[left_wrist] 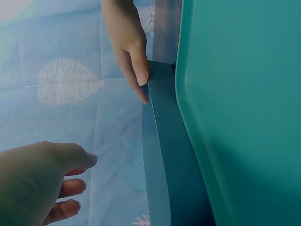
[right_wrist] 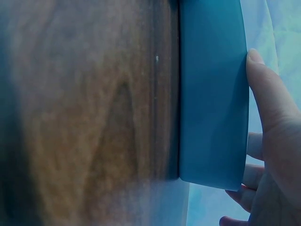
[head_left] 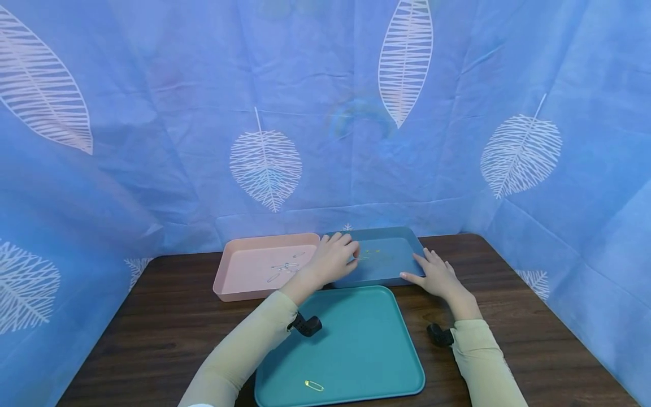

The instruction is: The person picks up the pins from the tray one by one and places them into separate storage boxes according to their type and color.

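My left hand [head_left: 330, 260] is over the left end of a blue tray [head_left: 396, 265], its fingers loosely bent. In the left wrist view nothing shows between the thumb and fingers of the left hand [left_wrist: 47, 179]. Spread at the front right corner of the blue tray, my right hand [head_left: 439, 276] touches the rim with its thumb, as the right wrist view of the hand [right_wrist: 277, 127] shows. A few gold safety pins [head_left: 373, 251] lie inside the blue tray, partly hidden behind the left hand.
Several silver safety pins [head_left: 286, 265] lie in a pink tray [head_left: 239, 288] at the back left. In front, a teal tray [head_left: 366, 345] carries one gold safety pin [head_left: 313, 385]. All stand on a dark wooden table [head_left: 152, 339] with blue cloth [head_left: 203, 141] around it.
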Tool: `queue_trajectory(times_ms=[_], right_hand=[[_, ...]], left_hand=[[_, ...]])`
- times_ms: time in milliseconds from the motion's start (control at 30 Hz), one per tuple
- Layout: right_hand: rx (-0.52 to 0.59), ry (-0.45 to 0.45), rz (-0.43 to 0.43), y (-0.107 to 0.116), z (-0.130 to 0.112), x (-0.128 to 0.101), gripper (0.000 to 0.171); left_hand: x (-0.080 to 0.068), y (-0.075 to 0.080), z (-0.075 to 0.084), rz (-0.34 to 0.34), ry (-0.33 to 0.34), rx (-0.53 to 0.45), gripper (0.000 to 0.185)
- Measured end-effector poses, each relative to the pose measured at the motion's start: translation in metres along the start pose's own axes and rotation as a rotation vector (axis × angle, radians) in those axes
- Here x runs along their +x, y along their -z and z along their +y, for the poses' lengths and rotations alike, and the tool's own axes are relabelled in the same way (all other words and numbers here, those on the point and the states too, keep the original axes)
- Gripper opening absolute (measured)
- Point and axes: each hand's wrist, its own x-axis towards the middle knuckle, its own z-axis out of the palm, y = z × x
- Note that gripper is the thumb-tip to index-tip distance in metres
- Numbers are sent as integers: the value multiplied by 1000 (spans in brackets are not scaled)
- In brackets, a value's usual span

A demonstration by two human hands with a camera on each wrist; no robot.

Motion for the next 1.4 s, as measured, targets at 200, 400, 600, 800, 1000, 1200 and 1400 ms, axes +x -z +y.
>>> queue_trajectory(times_ms=[200,400,600,800,1000,1200,1400], right_hand=[[11,-4,-6,-1,0,-1,86],[10,-2,-7,-3,0,-3,85],[2,-1,3,-1,-2,-5,84],[-4,-2,-1,-1,-2,-5,86],[-8,1,-5,-1,0,-3,87],[3,-3,-21,0,0,-3,88],[0,-7,-21,0,-1,0,88]], left_hand=[[-22,4,-2,21,-6,-30,8],[-44,6,-3,16,3,-69,9],[-64,8,-4,28,26,-89,9],[-81,12,-4,24,46,-129,9],[-97,13,-2,34,55,-129,10],[-111,18,0,28,40,-115,10],[-124,25,4,5,20,-141,11]])
